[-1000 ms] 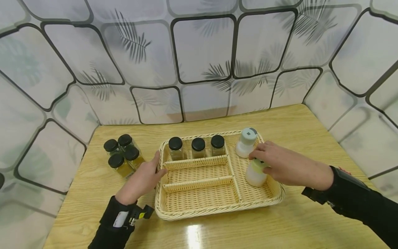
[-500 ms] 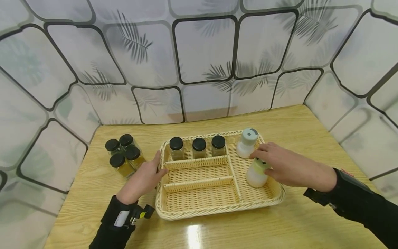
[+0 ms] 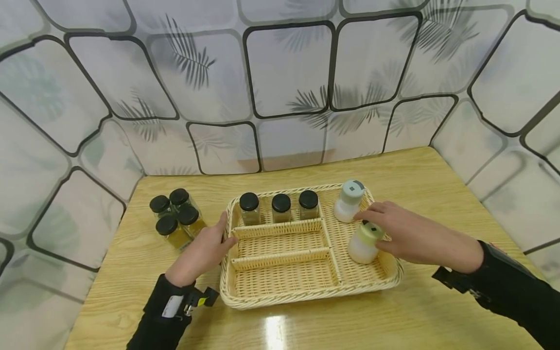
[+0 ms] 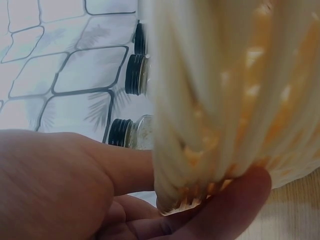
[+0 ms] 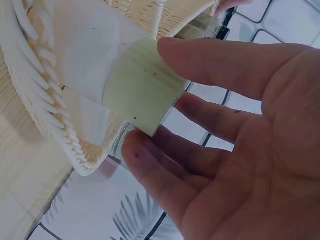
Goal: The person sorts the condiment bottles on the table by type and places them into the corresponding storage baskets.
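A divided wicker basket lies on the table. My left hand grips its left rim; in the left wrist view, the fingers and thumb lie on either side of the weave. In the right compartment stands a white shaker bottle with a pale green cap. My right hand is over that bottle, its fingers loosely spread around the green cap, and the thumb tip overlaps the cap's edge. Behind it in the same compartment is a white shaker bottle with a pale blue-grey cap.
Three black-lidded glass jars stand in the basket's back left compartment. Several more black-lidded jars cluster on the wooden table, left of the basket. A patterned curtain surrounds the table's back and sides.
My right hand has loosened and shifted slightly to the right, showing more of the green cap. My left hand stays on the basket rim.
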The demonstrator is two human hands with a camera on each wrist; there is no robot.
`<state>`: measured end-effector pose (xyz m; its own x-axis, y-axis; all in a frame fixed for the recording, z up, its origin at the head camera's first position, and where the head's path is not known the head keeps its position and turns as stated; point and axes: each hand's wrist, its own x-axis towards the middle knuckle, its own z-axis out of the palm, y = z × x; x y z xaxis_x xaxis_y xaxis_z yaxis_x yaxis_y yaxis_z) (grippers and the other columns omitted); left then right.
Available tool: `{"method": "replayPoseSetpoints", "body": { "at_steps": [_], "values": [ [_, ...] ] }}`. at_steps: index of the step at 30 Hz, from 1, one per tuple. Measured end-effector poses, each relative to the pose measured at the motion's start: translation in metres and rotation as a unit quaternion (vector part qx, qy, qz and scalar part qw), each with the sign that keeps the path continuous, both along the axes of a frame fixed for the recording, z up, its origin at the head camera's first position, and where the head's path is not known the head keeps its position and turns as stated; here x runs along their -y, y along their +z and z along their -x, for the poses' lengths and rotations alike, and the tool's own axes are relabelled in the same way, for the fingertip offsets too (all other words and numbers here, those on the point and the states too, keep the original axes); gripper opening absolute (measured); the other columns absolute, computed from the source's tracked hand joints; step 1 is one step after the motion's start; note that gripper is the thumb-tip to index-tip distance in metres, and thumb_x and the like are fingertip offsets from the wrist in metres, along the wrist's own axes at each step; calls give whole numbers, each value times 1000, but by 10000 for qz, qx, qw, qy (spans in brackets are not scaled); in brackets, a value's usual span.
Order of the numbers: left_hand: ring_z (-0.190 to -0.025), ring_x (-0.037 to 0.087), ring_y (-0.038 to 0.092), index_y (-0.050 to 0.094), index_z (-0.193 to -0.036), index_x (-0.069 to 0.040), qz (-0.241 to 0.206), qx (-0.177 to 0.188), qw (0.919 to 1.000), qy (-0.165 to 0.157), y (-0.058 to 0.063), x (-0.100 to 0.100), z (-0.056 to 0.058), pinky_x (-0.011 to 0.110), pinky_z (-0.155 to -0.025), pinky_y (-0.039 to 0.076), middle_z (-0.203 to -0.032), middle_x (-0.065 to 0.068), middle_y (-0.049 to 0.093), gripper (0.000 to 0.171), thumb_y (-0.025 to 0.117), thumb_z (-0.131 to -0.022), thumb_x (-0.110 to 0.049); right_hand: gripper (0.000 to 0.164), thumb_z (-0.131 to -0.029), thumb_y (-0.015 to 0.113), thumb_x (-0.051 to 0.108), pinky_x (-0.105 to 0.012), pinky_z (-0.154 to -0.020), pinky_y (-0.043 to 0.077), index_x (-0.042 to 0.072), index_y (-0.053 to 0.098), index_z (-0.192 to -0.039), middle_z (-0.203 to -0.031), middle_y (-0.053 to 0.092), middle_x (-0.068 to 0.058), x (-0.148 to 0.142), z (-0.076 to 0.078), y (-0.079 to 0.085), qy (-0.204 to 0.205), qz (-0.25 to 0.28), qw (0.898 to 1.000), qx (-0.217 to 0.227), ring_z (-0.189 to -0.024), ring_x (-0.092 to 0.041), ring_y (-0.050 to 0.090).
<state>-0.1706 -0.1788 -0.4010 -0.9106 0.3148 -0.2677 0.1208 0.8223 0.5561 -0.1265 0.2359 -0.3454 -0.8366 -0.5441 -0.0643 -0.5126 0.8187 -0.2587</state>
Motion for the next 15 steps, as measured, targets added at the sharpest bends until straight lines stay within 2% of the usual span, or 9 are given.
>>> {"method": "replayPoseSetpoints", "body": {
  "at_steps": [7,15],
  "values": [
    [-44,11,38,2,-159,5,-27,41,10000,25,1,-1,-1,27,-45,35,-57,-2,42,80,53,-105,-24,64,-86,80,12,-50,-90,52,16,54,-144,-133,59,-14,-8,-4,2,-282,121,9995,101,-121,-35,56],
    [-44,11,38,2,-159,5,-66,24,10000,22,0,1,-1,27,-45,36,-56,-2,42,80,53,-106,-25,74,-88,76,15,-57,-95,49,6,42,-153,-140,53,-21,-18,-6,1,-615,8,9975,354,-127,-42,52]
  ]
}}
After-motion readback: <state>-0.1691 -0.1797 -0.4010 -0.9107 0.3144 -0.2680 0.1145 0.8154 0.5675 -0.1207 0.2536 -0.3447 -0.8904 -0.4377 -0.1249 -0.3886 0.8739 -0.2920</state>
